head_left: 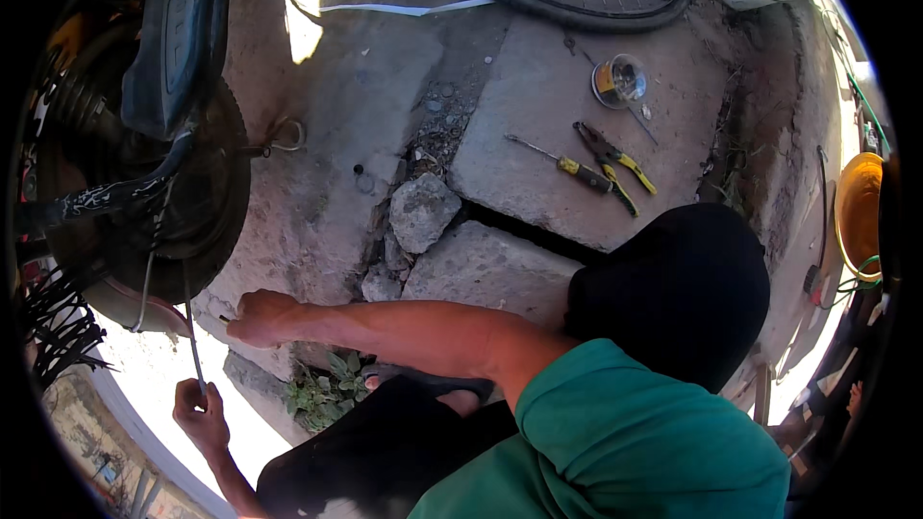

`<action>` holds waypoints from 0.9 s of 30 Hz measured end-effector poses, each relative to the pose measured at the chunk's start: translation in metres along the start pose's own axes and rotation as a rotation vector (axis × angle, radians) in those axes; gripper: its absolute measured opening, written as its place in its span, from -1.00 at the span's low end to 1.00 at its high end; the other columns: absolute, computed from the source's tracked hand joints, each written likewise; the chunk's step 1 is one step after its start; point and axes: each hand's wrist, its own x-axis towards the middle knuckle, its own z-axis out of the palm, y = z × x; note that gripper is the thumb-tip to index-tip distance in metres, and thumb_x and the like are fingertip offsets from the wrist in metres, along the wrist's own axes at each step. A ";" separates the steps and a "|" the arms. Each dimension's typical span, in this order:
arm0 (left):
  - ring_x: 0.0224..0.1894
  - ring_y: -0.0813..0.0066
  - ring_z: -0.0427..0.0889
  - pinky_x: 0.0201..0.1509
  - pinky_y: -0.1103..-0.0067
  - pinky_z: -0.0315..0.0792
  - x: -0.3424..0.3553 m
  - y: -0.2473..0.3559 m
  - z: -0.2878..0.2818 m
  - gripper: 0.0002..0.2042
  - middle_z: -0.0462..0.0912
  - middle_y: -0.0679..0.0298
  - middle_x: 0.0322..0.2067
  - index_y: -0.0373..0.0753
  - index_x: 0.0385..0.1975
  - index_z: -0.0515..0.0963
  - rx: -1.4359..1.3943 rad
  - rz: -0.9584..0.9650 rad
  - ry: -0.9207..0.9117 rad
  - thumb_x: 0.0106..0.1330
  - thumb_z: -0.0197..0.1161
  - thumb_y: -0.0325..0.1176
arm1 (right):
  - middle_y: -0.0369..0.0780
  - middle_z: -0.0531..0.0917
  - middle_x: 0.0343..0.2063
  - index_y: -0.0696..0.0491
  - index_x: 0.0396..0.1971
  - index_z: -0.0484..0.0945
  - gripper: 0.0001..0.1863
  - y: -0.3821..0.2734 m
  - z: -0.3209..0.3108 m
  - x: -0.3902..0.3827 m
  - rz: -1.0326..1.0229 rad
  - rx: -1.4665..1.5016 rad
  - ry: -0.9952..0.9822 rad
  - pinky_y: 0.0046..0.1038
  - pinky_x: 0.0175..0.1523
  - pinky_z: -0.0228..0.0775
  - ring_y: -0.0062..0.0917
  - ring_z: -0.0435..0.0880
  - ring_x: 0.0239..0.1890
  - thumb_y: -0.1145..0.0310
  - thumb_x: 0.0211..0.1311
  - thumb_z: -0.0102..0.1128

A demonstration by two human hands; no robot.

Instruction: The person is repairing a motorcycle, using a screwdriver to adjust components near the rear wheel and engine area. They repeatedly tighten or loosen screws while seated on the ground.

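My left hand [204, 420] is closed around the lower end of a thin metal rod [194, 346], beside the wheel of a motorcycle [226, 163]. My right hand [261, 317] is closed in a fist just right of the rod, its arm stretched across from the right. A small dark tip [225, 319] pokes out of this fist; the rest of that thing is hidden by the fingers. On the concrete lie pliers [611, 163] with yellow-and-black handles and a screwdriver [582, 174] with a matching handle. Near them sits a small clear round tub [618, 82].
A bicycle wheel [586, 24] lies at the far side, with a white strip [413, 11] near it. A loose stone [423, 211] rests by a gap between slabs. Green weeds [332, 394] grow near my foot. An orange-yellow basin [859, 216] stands at the right.
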 end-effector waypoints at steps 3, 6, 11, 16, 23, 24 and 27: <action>-0.64 0.66 0.30 -0.54 0.61 0.22 -0.001 0.016 0.019 -0.89 0.46 0.34 -0.64 -0.33 -0.48 0.44 -0.169 0.029 -0.143 0.21 0.22 -0.49 | 0.08 0.71 -0.34 0.27 -0.39 0.68 -0.49 0.005 -0.013 -0.002 0.023 -0.150 -0.089 -0.19 -0.04 0.53 -0.14 0.72 -0.21 0.05 0.15 0.02; -0.64 0.61 0.44 -0.54 0.62 0.32 0.000 0.036 0.034 -0.88 0.46 0.32 -0.68 -0.36 -0.47 0.45 -0.354 -0.144 -0.479 0.22 0.18 -0.44 | 0.06 0.71 -0.24 0.30 -0.30 0.67 -0.47 0.014 -0.036 0.002 0.011 -0.378 0.015 -0.19 -0.01 0.52 -0.15 0.71 -0.13 0.07 0.17 -0.01; -0.62 0.54 0.57 -0.52 0.61 0.44 0.012 0.072 0.045 -0.74 0.65 0.21 -0.54 -0.33 -0.42 0.55 -0.559 -0.332 -1.034 0.26 0.24 -0.21 | 0.09 0.68 -0.15 0.23 -0.20 0.67 -0.51 0.047 -0.163 -0.011 0.073 -1.051 0.006 -0.13 0.00 0.53 -0.06 0.69 -0.07 0.13 0.23 -0.08; -0.53 0.55 0.63 -0.48 0.64 0.45 0.031 0.084 0.071 -0.51 0.67 0.25 -0.46 -0.32 -0.17 0.58 -0.577 -0.217 -1.350 0.34 0.18 0.10 | 0.09 0.69 -0.17 0.21 -0.26 0.68 -0.52 0.075 -0.292 -0.120 0.338 -1.083 0.517 -0.10 0.02 0.50 -0.03 0.68 -0.08 0.08 0.24 -0.03; -0.44 0.61 0.64 -0.34 0.65 0.49 0.058 0.109 0.122 -0.36 0.66 0.23 -0.30 -0.33 0.09 0.50 -0.727 -0.137 -1.492 0.42 0.01 0.21 | 0.13 0.69 -0.29 0.30 -0.17 0.61 -0.41 0.168 -0.363 -0.217 0.597 -0.813 0.852 -0.11 0.07 0.43 -0.06 0.70 -0.14 -0.01 0.32 -0.07; -0.44 0.61 0.64 -0.34 0.65 0.49 0.057 0.110 0.125 -0.37 0.66 0.22 -0.30 -0.33 0.09 0.49 -0.766 -0.156 -1.489 0.44 -0.01 0.20 | 0.11 0.69 -0.34 0.30 -0.18 0.61 -0.41 0.163 -0.359 -0.218 0.582 -0.769 0.851 -0.12 0.06 0.43 -0.08 0.72 -0.19 -0.02 0.33 -0.07; -0.47 0.58 0.66 -0.39 0.66 0.46 0.055 0.111 0.128 -0.42 0.69 0.18 -0.34 -0.32 0.06 0.51 -0.833 -0.270 -1.499 0.49 -0.08 0.15 | 0.05 0.70 -0.47 0.31 -0.20 0.61 -0.40 0.157 -0.353 -0.215 0.549 -0.697 0.853 -0.15 0.02 0.45 -0.14 0.75 -0.32 -0.02 0.35 -0.07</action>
